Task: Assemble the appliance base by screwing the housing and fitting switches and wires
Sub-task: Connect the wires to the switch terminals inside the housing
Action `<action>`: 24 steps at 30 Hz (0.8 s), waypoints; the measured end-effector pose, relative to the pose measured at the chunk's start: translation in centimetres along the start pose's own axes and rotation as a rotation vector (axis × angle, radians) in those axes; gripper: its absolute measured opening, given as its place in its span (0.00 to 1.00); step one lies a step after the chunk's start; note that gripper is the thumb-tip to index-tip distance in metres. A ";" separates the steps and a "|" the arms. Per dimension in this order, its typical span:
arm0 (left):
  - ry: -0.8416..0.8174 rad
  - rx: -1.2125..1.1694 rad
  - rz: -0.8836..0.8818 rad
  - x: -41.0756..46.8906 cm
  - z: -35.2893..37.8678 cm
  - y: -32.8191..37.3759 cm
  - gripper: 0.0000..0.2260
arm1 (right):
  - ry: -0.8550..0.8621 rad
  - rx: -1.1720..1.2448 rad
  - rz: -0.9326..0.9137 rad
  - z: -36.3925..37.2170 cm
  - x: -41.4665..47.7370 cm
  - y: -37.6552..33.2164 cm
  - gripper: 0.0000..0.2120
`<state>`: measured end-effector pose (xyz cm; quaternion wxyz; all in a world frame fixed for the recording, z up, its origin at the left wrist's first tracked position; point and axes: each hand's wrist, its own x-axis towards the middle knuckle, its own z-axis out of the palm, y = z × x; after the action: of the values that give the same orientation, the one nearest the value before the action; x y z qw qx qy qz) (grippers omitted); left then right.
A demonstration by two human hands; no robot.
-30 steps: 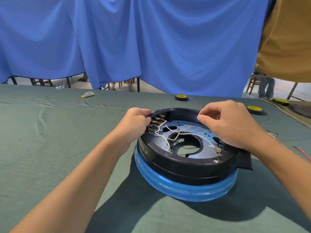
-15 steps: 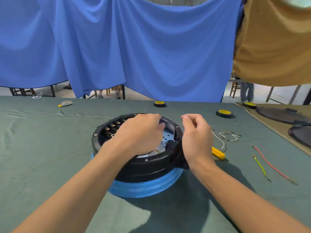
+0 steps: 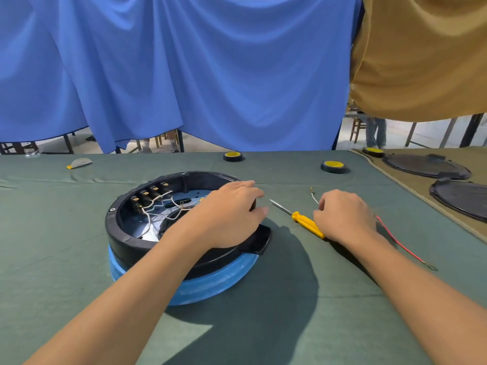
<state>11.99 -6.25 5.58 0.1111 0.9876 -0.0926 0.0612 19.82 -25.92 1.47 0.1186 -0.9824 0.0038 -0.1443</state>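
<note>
Wiring step: relaxed left hand [image 3: 226,214] steadies housing [image 3: 123,239]; right hand [image 3: 344,214], grasp unclear, meets loose wire [image 3: 313,197], probably fitted next.

A draped blue cloth curtain [image 3: 210,75] fills the back. A mustard-brown cloth [image 3: 421,61] hangs right of it; pale floor [image 3: 205,144] shows beneath.
</note>
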 end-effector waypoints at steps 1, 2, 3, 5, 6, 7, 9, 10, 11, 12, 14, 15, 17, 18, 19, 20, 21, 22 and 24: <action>-0.003 -0.014 -0.003 0.0 0.0 0.0 0.22 | -0.005 0.010 0.007 0.0 -0.1 -0.2 0.08; -0.004 -0.025 -0.004 -0.1 -0.1 -0.1 0.22 | 0.000 0.027 0.014 0.0 -0.1 -0.3 0.08; -0.005 -0.031 -0.003 -0.1 -0.1 -0.1 0.22 | 0.010 0.048 0.023 0.0 -0.1 -0.4 0.09; -0.014 -0.044 0.001 -0.2 -0.2 -0.1 0.23 | 0.032 0.104 0.037 0.1 -0.3 -0.4 0.12; -0.019 -0.052 0.004 -0.3 -0.3 -0.1 0.23 | 0.055 0.143 0.037 0.2 -0.3 -0.4 0.13; -0.021 -0.061 0.008 -0.3 -0.3 -0.1 0.23 | 0.097 0.195 0.029 0.2 -0.3 -0.3 0.13; -0.011 -0.090 0.009 -0.4 -0.4 -0.2 0.23 | 0.221 0.345 -0.031 0.1 -0.3 -0.2 0.12; 0.004 -0.118 0.002 -0.5 -0.5 -0.3 0.24 | 0.287 0.429 -0.087 -0.1 -0.3 -0.4 0.11; 0.027 -0.152 -0.007 -0.5 -0.5 -0.4 0.25 | 0.346 0.512 -0.148 -0.4 -0.5 -0.9 0.10; 0.056 -0.185 -0.013 -0.5 -0.5 -0.5 0.26 | 0.393 0.593 -0.215 -0.7 -1.0 -1.6 0.09; 0.137 -0.233 -0.012 -0.5 -0.5 -0.5 0.27 | 0.466 0.698 -0.357 -1.2 -2.2 -3.2 0.09; 0.194 -0.266 -0.014 -0.5 -0.5 -0.5 0.27 | 0.492 0.713 -0.419 -1.2 -2.8 -4.0 0.09; 0.325 -0.367 -0.030 -0.5 -0.7 -0.5 0.23 | 0.519 0.706 -0.522 -1.1 -3.9 -5.1 0.09; 0.400 -0.415 -0.040 -0.5 -0.8 -0.5 0.20 | 0.528 0.695 -0.561 -0.9 -4.3 -5.5 0.09; 0.480 -0.443 -0.045 -0.6 -0.9 -0.6 0.18 | 0.539 0.688 -0.587 -0.8 -4.6 -5.7 0.09; 0.555 -0.456 -0.047 -0.7 -1.0 -0.6 0.16 | 0.549 0.691 -0.601 -0.8 -4.8 -5.7 0.08; 0.617 -0.475 -0.050 -0.8 -1.1 -0.7 0.15 | 0.555 0.701 -0.609 -0.7 -5.0 -5.7 0.08; 0.661 -0.516 -0.056 -0.9 -1.3 -0.7 0.14 | 0.555 0.715 -0.617 -0.7 -5.1 -5.7 0.08; 0.704 -0.624 -0.068 -1.2 -1.5 -0.7 0.16 | 0.545 0.724 -0.644 -0.7 -5.2 -5.5 0.08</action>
<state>10.82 -5.05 6.71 0.4290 0.8287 -0.0309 0.3580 14.47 -20.49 1.97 0.3932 -0.7576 -0.3158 -0.4145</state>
